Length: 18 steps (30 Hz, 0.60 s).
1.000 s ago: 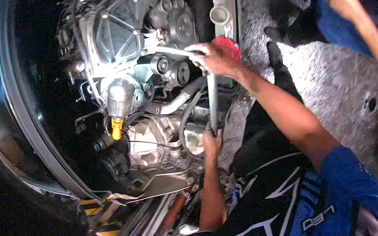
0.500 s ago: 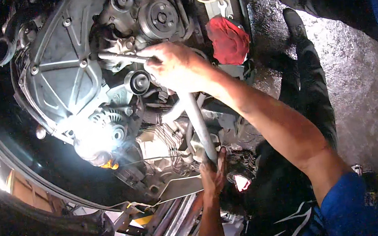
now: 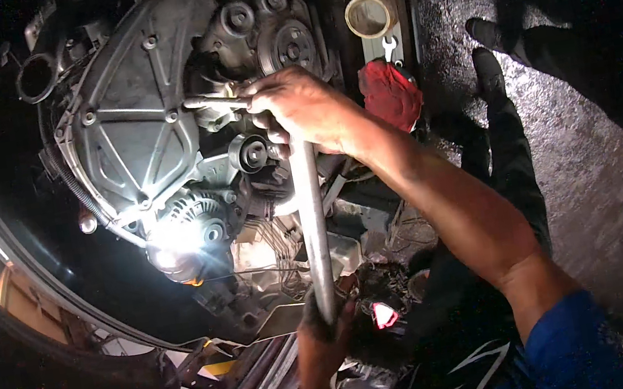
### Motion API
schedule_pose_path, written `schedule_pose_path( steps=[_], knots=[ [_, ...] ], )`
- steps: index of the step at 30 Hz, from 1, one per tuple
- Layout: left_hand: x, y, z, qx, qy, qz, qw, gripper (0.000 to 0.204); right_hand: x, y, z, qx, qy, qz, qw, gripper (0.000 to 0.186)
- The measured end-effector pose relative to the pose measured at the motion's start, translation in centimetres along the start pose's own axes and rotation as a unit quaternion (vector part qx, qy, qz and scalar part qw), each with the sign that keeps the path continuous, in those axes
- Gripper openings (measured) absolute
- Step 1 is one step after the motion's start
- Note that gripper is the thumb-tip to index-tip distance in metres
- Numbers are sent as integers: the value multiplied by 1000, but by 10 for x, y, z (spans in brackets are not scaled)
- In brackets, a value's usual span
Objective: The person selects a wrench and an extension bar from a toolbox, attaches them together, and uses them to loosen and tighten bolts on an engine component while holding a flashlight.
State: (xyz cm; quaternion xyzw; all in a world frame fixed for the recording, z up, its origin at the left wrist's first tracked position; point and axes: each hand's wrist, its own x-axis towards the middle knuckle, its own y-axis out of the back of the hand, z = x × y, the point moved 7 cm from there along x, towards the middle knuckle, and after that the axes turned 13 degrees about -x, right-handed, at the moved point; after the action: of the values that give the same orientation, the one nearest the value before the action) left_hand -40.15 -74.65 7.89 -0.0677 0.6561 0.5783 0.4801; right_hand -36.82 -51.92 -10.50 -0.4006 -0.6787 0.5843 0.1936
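Pipe runs before me by the engine; likely stiff and weighty, perhaps slick; my right hand clamps the bar at its top, my left hand its lower end; ends seem best holds.

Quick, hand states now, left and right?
Left hand: closed, holding the lower end of the pipe.
Right hand: closed on the bar; can't tell if it grips the pipe's top too.
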Motion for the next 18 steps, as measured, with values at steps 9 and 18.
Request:
schedule_pose_path(
  steps=[9,18],
  knots=[
    [-81,72,50,-258,65,31,963,70,2,-18,-18,35,-121,30,992,6],
    [31,-33,-44,-278,-28,-111,954,42,25,-29,-38,-641,59,-73,762,19]
  ],
)
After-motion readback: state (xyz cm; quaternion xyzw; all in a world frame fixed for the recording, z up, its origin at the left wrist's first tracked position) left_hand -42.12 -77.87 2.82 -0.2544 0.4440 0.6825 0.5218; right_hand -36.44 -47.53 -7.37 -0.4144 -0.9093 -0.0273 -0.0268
